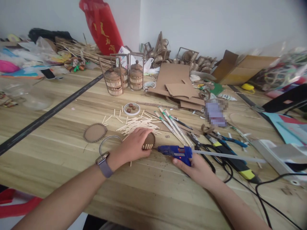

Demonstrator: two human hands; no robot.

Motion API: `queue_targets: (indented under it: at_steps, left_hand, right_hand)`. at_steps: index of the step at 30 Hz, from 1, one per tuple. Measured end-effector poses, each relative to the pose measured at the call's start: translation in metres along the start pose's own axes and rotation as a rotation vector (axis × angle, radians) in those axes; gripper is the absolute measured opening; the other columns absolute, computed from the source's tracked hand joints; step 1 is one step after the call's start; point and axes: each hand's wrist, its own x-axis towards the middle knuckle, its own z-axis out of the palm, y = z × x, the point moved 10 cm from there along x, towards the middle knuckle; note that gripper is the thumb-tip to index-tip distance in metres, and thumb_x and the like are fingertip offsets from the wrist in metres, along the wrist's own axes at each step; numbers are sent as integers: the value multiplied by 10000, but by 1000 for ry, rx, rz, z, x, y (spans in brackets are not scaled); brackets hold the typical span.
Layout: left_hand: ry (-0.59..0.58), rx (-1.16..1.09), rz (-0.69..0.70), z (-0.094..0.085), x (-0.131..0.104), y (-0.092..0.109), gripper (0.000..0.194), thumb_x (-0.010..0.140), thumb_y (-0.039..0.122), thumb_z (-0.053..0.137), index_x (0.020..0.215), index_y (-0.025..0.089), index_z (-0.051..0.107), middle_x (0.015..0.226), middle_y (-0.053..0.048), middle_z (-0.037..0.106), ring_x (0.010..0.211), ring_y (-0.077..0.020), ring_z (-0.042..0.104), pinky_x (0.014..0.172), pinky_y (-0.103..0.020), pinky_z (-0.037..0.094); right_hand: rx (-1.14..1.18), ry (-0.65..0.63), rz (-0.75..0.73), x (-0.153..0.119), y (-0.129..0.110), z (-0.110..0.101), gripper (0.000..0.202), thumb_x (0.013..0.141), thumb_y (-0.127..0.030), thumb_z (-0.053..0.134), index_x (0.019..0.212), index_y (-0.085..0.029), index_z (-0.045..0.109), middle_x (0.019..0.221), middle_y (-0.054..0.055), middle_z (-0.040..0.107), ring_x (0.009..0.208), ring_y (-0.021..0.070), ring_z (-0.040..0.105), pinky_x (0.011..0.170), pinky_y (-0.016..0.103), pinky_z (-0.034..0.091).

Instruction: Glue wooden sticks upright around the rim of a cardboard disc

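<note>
My right hand point(195, 167) is closed round the handle of a blue glue gun point(176, 151), a long clear glue stick point(227, 156) poking out of its back. Its nozzle points left, at or very near the rim of a small round cardboard piece point(149, 141). Short pale sticks stand along that piece's front edge. My left hand point(134, 143) curls over the piece from the left and grips it, hiding part of it. Just behind lies a loose pile of short wooden sticks point(137, 125). A cardboard ring point(110, 140) and a braided-edge cardboard disc point(95, 132) lie to the left.
Lidded stick baskets point(136, 76) with handles stand at the back. Beyond the pile are a tape ring holding brown balls point(131, 109) and chopsticks point(172, 126). Scissors point(203, 147), pliers point(227, 139), a utility knife point(236, 163) and black cables point(257, 191) lie right.
</note>
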Motion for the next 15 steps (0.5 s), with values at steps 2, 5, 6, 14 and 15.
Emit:
queue_targets:
  at_steps: [2,5,6,14,15]
  left_hand:
    - [5,1,8,0,0,0,680,702,178,663,1332,200,408,1342,-131,511,1258,-314,446,1066,-508,387]
    - [6,8,12,1,0,0,679,703,185,666,1331,195,408,1339,-134,512,1257,-315,444,1063,-507,389]
    - [6,9,11,1,0,0,678,703,185,667,1330,194,409,1338,-133,512,1257,-315,443,1063,-506,389]
    - [-16,16,-2,0,0,1,681,695,166,671,1323,175,409,1353,-144,504,1280,-311,432,1088,-496,370]
    - [-17,18,-1,0,0,1,681,697,168,671,1324,184,406,1353,-139,504,1282,-309,432,1088,-497,370]
  right_hand:
    - [11,-2,5,0,1,1,382,852,-473,536,1062,-190,683,949,62,742,857,254,672,799,383,551]
    - [24,-5,18,0,2,2,368,847,-469,544,1036,-191,692,955,54,744,862,252,675,796,378,552]
    - [24,-2,20,0,2,2,367,845,-467,546,1032,-189,694,961,53,744,864,251,677,795,374,552]
    - [-1,32,22,-1,2,-1,346,841,-456,541,985,-182,695,910,58,745,813,244,682,749,354,557]
    - [-6,38,21,-1,1,-2,343,839,-457,541,977,-184,697,909,59,743,819,246,682,755,357,556]
